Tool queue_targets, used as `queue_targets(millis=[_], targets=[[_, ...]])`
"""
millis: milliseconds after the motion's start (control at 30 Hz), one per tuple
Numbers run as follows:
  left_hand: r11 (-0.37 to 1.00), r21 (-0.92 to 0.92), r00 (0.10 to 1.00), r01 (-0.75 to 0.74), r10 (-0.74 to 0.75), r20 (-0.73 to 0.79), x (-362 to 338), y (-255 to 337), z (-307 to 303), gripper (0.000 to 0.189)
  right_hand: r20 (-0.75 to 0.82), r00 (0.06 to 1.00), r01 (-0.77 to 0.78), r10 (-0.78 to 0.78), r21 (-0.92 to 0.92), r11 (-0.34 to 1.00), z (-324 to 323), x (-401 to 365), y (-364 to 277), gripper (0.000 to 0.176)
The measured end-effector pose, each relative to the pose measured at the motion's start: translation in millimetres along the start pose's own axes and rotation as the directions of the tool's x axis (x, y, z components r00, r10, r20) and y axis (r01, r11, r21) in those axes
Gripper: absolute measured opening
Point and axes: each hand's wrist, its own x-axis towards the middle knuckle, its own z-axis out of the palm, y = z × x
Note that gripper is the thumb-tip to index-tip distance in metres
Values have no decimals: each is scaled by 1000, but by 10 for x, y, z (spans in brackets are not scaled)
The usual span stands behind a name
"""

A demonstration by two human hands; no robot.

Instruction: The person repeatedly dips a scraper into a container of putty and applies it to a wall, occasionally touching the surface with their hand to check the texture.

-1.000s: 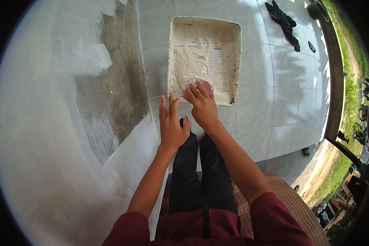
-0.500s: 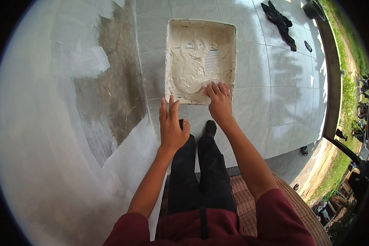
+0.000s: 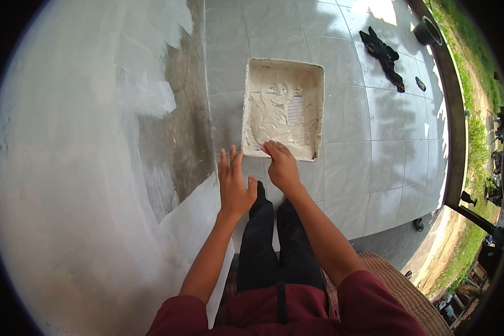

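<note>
A cream-white paint tray [image 3: 323, 112] lies on the floor in front of me, with thick cream putty [image 3: 269, 115] spread over its ribbed bottom. My right hand [image 3: 284, 168] is over the tray's near edge, closed on a small pinkish-red scraper [image 3: 264, 149] that is mostly covered by the fingers and putty. At the near left corner, my left hand [image 3: 236, 187] has its fingers spread and holds nothing; its fingertips are right by the rim.
A wall [image 3: 84, 168] on the left is partly coated white, with a bare grey-brown patch [image 3: 187, 112]. Grey tiles [image 3: 341, 129] cover the floor. Farther right lie a dark crumpled cloth [image 3: 383, 56] and a dark bucket [image 3: 427, 32]. Near my legs is a woven seat [image 3: 389, 280].
My right hand has moved left along the tray's near side with the scraper, dragging putty. My view has shifted, so the tray appears lower and farther right. The left hand stays spread.
</note>
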Motion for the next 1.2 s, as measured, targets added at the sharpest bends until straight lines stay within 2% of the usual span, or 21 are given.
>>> queue_targets(millis=[33,100,133,167,233,267,300,367,433,500,567,633,700,767,933,1033,1200], targets=[[1000,4,1000,-14,14,-19,-14,31,-48,69,-13,1000,20,-20,-1,1000,-123,21,-77,33],[999,39,1000,13,-12,-26,-37,106,-156,70,34,978,-206,205,273,940,-383,45,-225,33],[999,42,999,-3,5,-50,-45,167,-224,70,66,966,-257,248,277,926,-527,47,-269,34],[999,34,998,7,-5,-57,-51,236,-293,70,50,974,-227,222,279,933,-663,53,-293,34],[1000,29,996,-2,4,-90,-75,375,-422,70,261,838,-540,479,521,660,-908,68,-336,38],[999,44,995,-2,7,-102,-83,441,-478,70,282,825,-544,489,628,557,-1026,82,-397,36],[998,60,994,-3,10,-113,-93,506,-534,70,265,844,-516,466,637,573,-1152,81,-459,36],[998,56,986,-28,36,-162,-90,671,-676,69,319,840,-483,439,809,336,-1406,90,-623,35],[998,54,980,-22,32,-198,-75,847,-843,69,315,878,-433,360,844,317,-1639,120,-817,33],[997,72,966,-35,52,-252,-57,1040,-1035,67,335,902,-389,272,905,173,-1858,150,-1047,35],[996,70,942,-53,73,-329,-32,1236,-1248,67,318,934,-342,166,927,151,-2041,214,-1275,34],[993,100,920,-67,100,-379,-23,1435,-1496,66,298,951,-304,82,951,62,-2165,278,-1478,34],[984,141,880,-109,162,-447,-18,1629,-1751,66,271,962,-272,35,960,61,-2309,352,-1741,34],[977,177,847,-116,190,-496,-42,1845,-2046,67,273,955,-274,-116,962,8,-2443,436,-1971,41],[951,289,738,-107,271,-618,-285,2264,-2730,69,217,921,-230,-322,973,-3,-2551,573,-2627,40],[930,358,671,-84,318,-669,-528,2404,-3087,69,183,880,-217,-439,976,-28,-2536,578,-3052,42],[876,483,559,14,393,-730,-1094,2624,-3675,66,115,812,-165,-572,986,-37,-2449,443,-3875,34]])
